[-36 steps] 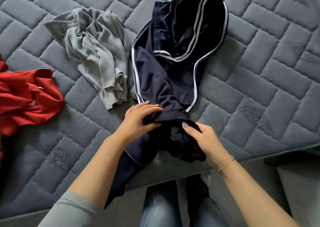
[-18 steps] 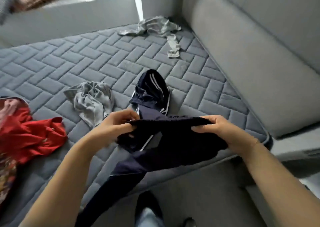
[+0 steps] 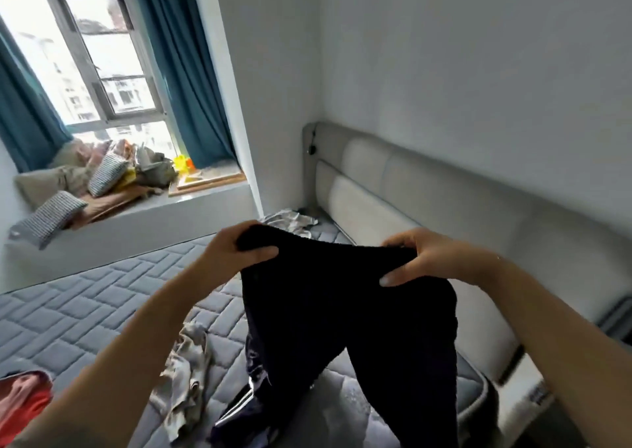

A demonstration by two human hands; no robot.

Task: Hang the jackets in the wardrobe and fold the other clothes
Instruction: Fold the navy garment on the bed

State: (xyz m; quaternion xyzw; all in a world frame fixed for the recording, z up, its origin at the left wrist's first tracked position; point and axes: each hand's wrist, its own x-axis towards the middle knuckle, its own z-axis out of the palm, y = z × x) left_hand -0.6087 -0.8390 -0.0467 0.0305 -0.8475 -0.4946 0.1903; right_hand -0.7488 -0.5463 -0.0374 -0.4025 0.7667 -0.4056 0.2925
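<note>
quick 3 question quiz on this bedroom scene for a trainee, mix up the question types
1. True or false: both hands grip the dark trousers at the waistband.
2. Which garment lies on the mattress nearest the left forearm? A) grey garment B) yellow towel C) white sock
3. Fill in: the red garment sits at the ____ edge of the view.

Key
1. True: the left hand and the right hand each hold a top corner.
2. A
3. left
</note>
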